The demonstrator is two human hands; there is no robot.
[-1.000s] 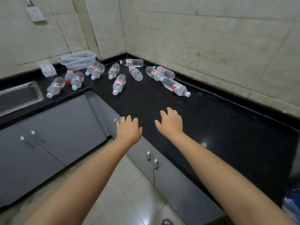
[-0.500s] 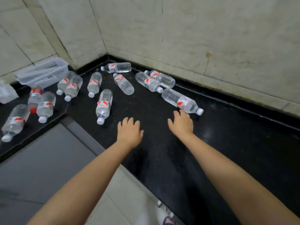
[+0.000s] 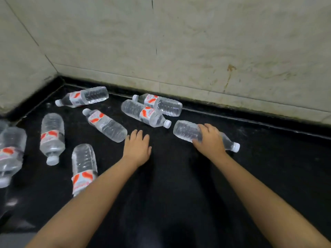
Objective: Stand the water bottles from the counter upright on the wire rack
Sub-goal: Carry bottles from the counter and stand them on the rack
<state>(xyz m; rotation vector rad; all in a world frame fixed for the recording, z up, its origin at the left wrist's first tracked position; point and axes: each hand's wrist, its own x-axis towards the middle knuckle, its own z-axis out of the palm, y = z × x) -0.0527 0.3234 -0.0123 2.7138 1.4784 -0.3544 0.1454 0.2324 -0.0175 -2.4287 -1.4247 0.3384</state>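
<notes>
Fingers (image 3: 206, 127) round bottle (image 3: 186, 130), bare counter (image 3: 268, 176) behind.

left hand (image 3: 137, 149) flat — right hand (image 3: 209, 140) gripping

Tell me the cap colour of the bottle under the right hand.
White; the cap shows clearly in the head view, past the right hand.

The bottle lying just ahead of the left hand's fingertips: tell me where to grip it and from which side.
Grip the bottle round its ribbed lower body, the end nearest the left hand, coming down from above with fingers across its width. It lies flat on the counter, cap toward the far left, with bare counter on both long sides.
</notes>
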